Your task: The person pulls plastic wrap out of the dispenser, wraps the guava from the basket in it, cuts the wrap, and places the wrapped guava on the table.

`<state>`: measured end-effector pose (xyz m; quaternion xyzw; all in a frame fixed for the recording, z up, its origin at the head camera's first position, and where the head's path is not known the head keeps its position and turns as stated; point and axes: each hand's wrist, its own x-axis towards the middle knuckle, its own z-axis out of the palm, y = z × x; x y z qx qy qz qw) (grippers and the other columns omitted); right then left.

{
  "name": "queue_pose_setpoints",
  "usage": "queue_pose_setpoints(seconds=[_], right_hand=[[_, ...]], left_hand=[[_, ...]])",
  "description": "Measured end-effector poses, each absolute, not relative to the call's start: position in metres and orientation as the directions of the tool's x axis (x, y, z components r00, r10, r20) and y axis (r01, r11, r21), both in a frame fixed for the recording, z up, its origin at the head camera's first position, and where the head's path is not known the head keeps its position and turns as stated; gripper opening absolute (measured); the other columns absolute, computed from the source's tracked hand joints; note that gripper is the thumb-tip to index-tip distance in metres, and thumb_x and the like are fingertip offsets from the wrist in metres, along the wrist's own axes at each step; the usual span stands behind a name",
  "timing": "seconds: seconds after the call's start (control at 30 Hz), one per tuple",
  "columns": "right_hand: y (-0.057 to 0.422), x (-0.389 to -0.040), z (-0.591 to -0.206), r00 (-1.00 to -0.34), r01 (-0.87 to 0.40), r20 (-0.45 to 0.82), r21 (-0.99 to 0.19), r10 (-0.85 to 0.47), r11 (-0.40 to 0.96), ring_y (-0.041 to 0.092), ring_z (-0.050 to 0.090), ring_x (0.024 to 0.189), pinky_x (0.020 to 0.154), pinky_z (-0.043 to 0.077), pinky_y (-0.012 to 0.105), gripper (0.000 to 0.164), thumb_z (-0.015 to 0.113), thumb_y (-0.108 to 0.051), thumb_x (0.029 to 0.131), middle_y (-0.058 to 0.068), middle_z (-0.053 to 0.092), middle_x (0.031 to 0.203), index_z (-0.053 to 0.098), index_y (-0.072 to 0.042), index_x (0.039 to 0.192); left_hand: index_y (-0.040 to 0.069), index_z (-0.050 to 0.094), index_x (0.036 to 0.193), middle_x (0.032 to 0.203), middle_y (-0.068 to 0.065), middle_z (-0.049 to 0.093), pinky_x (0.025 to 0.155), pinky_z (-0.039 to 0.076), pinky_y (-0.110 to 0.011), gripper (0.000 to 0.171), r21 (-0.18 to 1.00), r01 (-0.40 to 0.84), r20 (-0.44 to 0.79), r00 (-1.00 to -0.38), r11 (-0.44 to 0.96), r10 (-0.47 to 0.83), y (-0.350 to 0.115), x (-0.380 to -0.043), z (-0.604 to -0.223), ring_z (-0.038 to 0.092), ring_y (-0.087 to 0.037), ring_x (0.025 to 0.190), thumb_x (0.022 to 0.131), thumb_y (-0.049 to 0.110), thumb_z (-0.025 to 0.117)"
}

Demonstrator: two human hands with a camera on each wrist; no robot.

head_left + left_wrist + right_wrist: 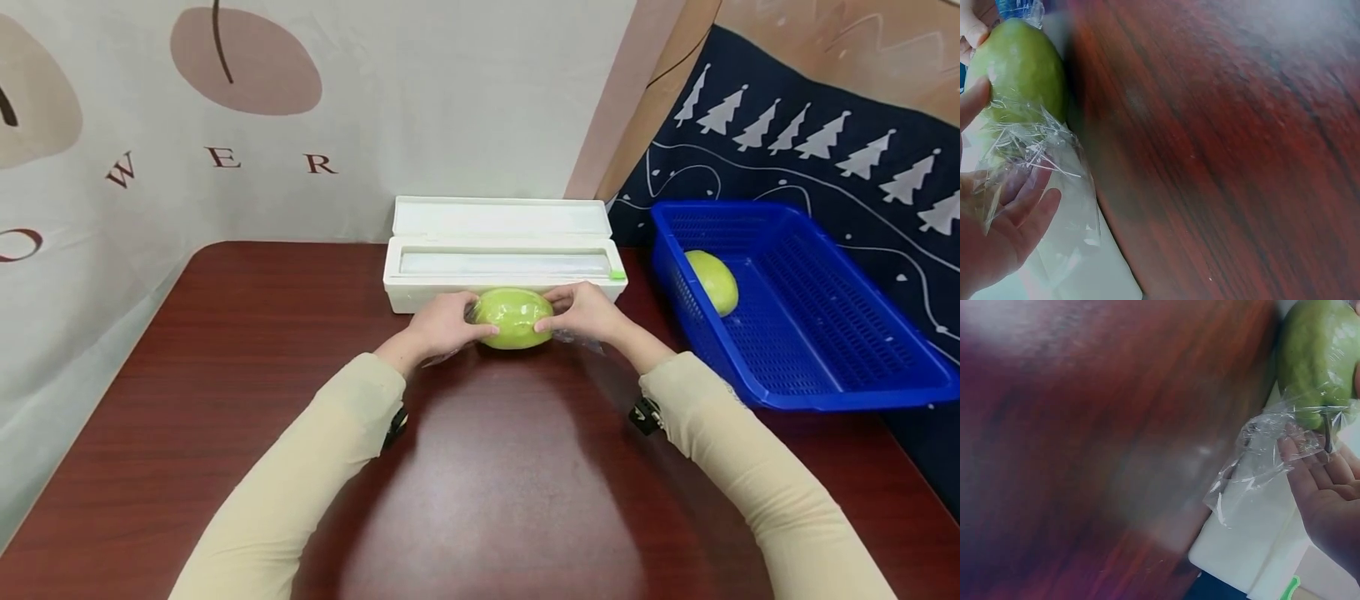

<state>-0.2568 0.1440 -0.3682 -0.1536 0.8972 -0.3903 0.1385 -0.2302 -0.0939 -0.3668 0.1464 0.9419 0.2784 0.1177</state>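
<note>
A green oval fruit (pixel 514 318) with clear cling film around it is held just in front of the white box, above the brown table. My left hand (pixel 447 323) grips its left end, the thumb on the near side. On the opposite end, my right hand (pixel 587 314) holds it with the thumb in front and the other fingers behind. Loose cling film (pixel 1029 147) bunches out over the left fingers. More film (pixel 1254 456) spreads past the stem end in the right wrist view, where a short dark stem (pixel 1328 429) shows through.
Behind the hands stands a white cling film dispenser (pixel 420 298), its lid (pixel 502 218) raised and a green slider (pixel 617 275) at its right. To the right, a blue basket (pixel 761 387) contains another green fruit (pixel 712 282). A printed cloth (pixel 480 100) hangs behind the table (pixel 480 500).
</note>
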Motion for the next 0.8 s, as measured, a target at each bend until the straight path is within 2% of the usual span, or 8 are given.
queue_pose_setpoints(seconds=[0.17,0.3,0.47,0.8], right_hand=[[0.148,-0.254,-0.376,-0.910,-0.188,-0.090,-0.782,-0.406,0.595,0.029,0.063,0.107,0.078,0.054,0.025,0.053,0.080,-0.013,0.072,0.022,0.066,0.112,0.059,0.005,0.118],[0.149,-0.252,-0.379,-0.881,-0.255,-0.059,-0.776,-0.469,0.577,0.030,0.060,0.111,0.087,0.053,0.033,0.056,0.079,-0.011,0.073,0.022,0.063,0.117,0.055,0.005,0.121],[0.153,-0.247,-0.377,-0.871,-0.307,-0.021,-0.757,-0.491,0.577,0.031,0.057,0.114,0.095,0.048,0.043,0.057,0.078,-0.011,0.074,0.021,0.060,0.121,0.053,0.003,0.124],[0.156,-0.243,-0.375,-0.871,-0.403,0.058,-0.653,-0.488,0.641,0.032,0.055,0.112,0.097,0.045,0.046,0.057,0.080,-0.017,0.073,0.019,0.058,0.122,0.056,0.002,0.122]], left_hand=[[0.005,0.052,0.125,0.116,-0.009,0.063,0.092,0.047,-0.039,0.060,0.565,0.259,-0.105,-0.919,0.784,0.379,-0.092,-0.228,-0.369,0.058,-0.022,0.107,0.082,0.043,0.067],[0.003,0.047,0.127,0.121,-0.011,0.057,0.097,0.044,-0.039,0.065,0.579,0.289,-0.072,-0.913,0.762,0.401,-0.093,-0.228,-0.372,0.054,-0.024,0.114,0.079,0.040,0.071],[0.005,0.038,0.135,0.135,-0.013,0.046,0.101,0.041,-0.045,0.075,0.538,0.302,-0.068,-0.915,0.787,0.397,-0.095,-0.226,-0.375,0.044,-0.029,0.126,0.078,0.043,0.071],[0.005,0.037,0.136,0.137,-0.013,0.043,0.106,0.036,-0.047,0.081,0.563,0.335,-0.037,-0.903,0.755,0.428,-0.099,-0.224,-0.379,0.038,-0.031,0.130,0.075,0.040,0.075]])
